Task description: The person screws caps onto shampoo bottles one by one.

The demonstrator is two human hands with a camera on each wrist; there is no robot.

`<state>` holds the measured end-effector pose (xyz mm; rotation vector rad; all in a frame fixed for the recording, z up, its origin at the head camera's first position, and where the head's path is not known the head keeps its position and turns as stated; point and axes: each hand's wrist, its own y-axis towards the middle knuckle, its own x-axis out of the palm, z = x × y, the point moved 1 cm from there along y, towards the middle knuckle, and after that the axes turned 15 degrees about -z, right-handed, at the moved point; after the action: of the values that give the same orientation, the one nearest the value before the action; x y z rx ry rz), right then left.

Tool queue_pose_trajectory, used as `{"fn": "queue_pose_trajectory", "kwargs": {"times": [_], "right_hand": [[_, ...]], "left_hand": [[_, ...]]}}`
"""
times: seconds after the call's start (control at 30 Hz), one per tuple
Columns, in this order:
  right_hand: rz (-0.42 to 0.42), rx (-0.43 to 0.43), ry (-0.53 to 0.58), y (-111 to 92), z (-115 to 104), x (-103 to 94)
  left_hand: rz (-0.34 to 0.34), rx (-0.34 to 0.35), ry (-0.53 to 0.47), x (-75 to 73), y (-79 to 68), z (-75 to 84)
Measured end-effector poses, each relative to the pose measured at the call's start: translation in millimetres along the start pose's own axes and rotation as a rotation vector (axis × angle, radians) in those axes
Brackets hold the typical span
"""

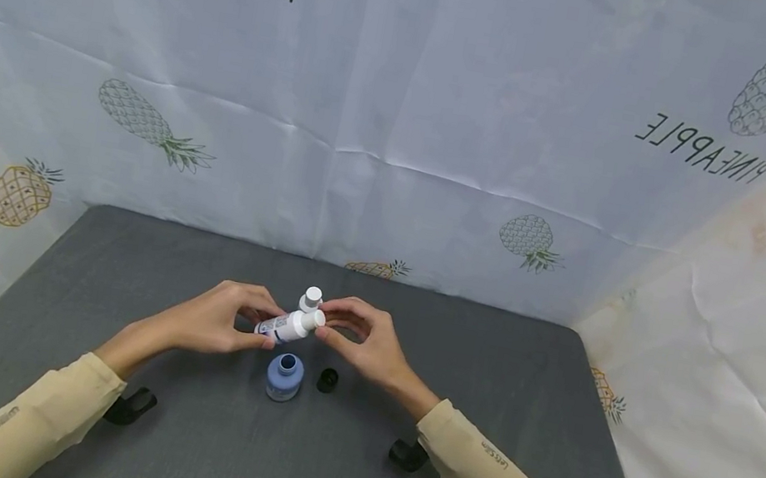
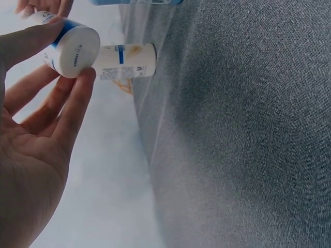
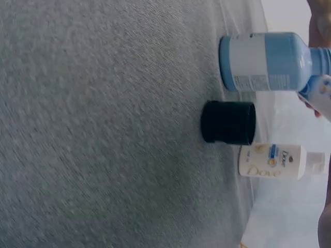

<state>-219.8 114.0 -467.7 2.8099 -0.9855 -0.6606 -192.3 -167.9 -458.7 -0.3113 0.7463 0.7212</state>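
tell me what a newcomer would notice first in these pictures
Probably the tilted white bottle above the dark table in the left hand, with the right hand at its white cap. Just below it in the head view stands an uncapped blue bottle, a black cap to its right. Pineapple-print cloth hangs behind.

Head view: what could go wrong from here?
The left hand holds the white bottle tilted, with the right hand at its cap; if that came loose, contents might spill. The blue bottle stands uncapped just below, so a lowered hand could knock it over. The second white bottle stands close behind and might get bumped.
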Motion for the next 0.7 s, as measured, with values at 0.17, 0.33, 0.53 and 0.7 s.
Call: {"fn": "queue_pose_trajectory", "kwargs": {"times": [0.17,0.33,0.53,0.7], "right_hand": [[-0.087,-0.089,-0.042,1.3,-3.0,-9.0],[-0.128,-0.081,-0.053,3.0,-6.5,-14.1],[-0.121,-0.052,-0.075,2.9,-8.1,-11.7],[-0.119,-0.040,-0.093,1.7,-6.2,-9.4]], "left_hand": [[0.001,-0.003,-0.004,-1.0,-1.4,-0.1],[0.002,0.015,-0.007,-1.8,-1.5,-0.3],[-0.016,0.022,-0.002,-1.8,-0.9,-0.3],[-0.028,0.015,0.004,-2.7,-1.8,1.2]]}}
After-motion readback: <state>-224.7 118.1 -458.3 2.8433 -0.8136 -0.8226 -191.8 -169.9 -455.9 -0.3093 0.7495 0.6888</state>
